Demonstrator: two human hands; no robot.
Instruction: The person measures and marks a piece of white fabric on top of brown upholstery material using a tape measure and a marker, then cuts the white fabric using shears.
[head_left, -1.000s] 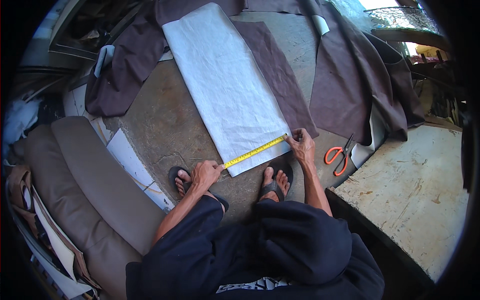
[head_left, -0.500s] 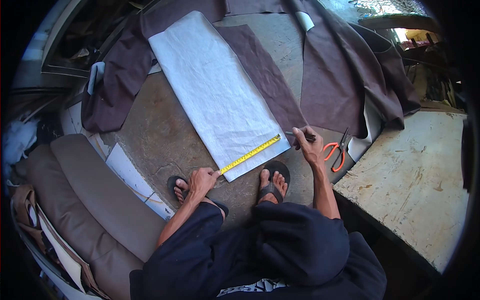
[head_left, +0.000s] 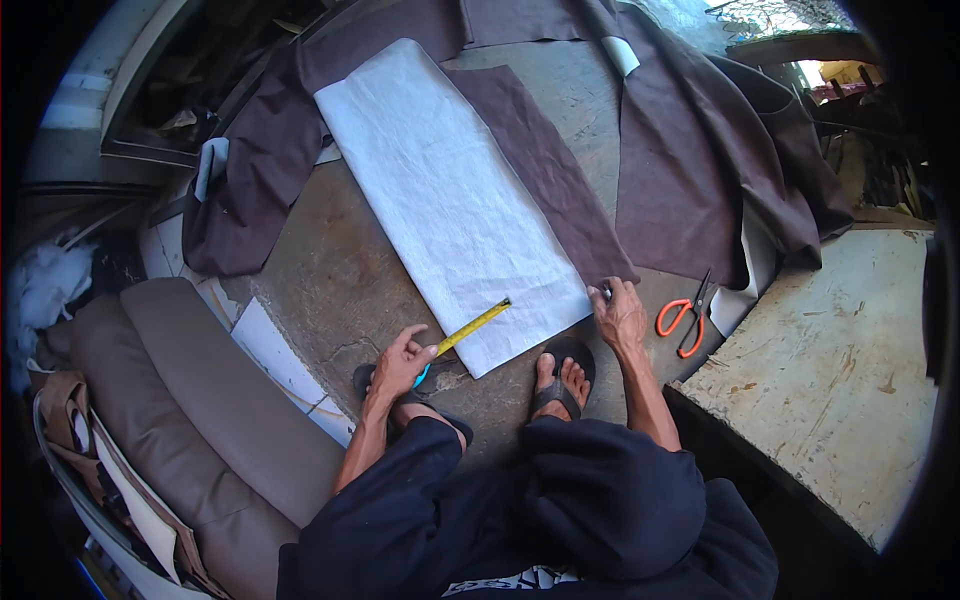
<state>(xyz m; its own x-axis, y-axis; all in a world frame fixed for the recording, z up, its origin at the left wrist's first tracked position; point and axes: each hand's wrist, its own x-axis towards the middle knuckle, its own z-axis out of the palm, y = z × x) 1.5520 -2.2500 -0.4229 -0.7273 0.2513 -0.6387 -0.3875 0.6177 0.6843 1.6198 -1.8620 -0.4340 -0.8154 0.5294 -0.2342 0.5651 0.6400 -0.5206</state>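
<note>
Sheet [head_left: 450, 200]: white, flat on the floor.
Left hand [head_left: 400, 362]: grasps tape [head_left: 470, 327] at sheet's near-left corner.
Right hand [head_left: 620, 315]: at sheet's near-right corner, pinching something small.
Scissors [head_left: 685, 318]: right of sheet, untouched.

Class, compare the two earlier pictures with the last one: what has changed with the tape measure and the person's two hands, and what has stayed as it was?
The yellow tape measure has drawn back toward the left hand; it no longer spans the white sheet. The right hand, which let go of the tape's end and lifted a pen-like tool, now presses on the sheet's near right corner. The sheet, brown fabric and orange scissors have stayed put.
</note>
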